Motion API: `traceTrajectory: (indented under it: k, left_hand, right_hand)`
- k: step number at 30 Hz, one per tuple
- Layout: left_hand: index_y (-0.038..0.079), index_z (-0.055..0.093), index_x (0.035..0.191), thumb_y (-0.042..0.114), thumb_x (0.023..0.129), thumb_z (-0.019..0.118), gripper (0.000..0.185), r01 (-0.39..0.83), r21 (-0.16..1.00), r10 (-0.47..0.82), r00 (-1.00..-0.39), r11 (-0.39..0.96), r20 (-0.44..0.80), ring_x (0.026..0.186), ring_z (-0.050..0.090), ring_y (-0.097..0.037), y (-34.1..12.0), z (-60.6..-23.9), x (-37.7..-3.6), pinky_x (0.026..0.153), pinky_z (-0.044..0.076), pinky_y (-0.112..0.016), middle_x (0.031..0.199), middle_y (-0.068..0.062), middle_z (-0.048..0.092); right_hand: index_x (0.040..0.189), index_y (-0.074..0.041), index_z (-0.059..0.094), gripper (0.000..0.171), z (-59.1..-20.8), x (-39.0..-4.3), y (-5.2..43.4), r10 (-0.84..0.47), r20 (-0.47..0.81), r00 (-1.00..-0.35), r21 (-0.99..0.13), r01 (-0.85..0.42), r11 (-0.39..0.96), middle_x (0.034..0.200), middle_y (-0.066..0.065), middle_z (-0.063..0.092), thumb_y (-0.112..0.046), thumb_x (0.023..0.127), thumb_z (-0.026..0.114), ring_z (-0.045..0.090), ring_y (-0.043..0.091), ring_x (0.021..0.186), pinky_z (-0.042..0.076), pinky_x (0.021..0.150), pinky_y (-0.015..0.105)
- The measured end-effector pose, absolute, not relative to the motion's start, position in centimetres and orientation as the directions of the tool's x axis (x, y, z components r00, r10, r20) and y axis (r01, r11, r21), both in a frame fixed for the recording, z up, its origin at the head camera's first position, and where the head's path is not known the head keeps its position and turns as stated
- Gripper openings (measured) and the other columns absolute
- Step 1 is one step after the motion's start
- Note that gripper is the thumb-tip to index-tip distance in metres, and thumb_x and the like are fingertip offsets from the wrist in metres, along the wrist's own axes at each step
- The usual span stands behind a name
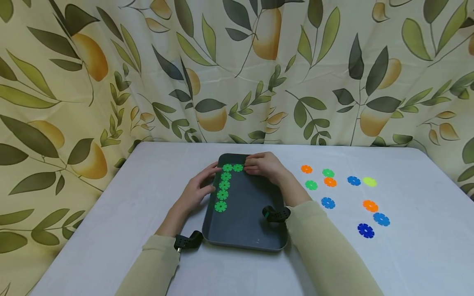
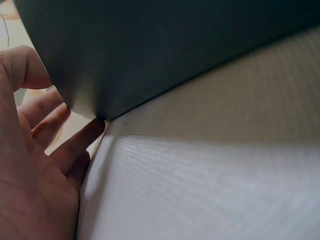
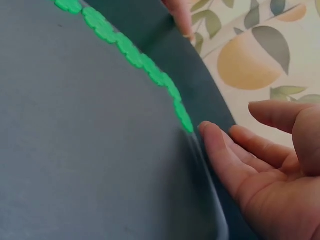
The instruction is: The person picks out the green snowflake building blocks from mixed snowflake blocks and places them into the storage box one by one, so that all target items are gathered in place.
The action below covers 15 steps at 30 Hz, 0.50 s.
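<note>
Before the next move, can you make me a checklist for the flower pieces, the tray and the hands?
1. Tray lying on the white table: ok.
2. Left hand at the tray: ok, its fingers touch the left side.
3. Right hand free of pieces: ok, none shows in its fingers.
4. Six green flowers lined up in the tray: ok, along the left side and round the far corner.
5. More green ones to use: ok, two loose green flowers lie right of the tray.
6. Loose flowers sorted by colour: not ok, green, orange and blue are mixed.
</note>
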<state>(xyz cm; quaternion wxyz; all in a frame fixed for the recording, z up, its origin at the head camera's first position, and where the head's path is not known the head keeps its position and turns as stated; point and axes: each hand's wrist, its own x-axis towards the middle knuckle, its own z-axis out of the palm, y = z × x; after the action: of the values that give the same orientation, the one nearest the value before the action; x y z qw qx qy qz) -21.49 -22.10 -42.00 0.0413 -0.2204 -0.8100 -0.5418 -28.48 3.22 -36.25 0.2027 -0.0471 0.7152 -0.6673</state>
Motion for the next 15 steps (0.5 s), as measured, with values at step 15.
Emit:
traceTrajectory:
  k: [15]
  left_hand:
    - [0.002,0.054,0.144,0.003,0.087,0.054,0.058,0.389,0.862,0.303,-0.906,0.325,0.294,0.137,0.047,-0.033,-22.0,-41.8,-21.3,0.114,0.028,-0.057,0.161,-0.004,0.035]
  right_hand:
    - [0.141,0.014,0.046,0.045,-34.2,-26.7,5.9,-0.411,-0.115,-0.904,-0.993,0.102,0.055,0.132,0.031,0.058,-0.007,0.102,0.057,0.064,0.037,0.116,0.053,0.092,0.034]
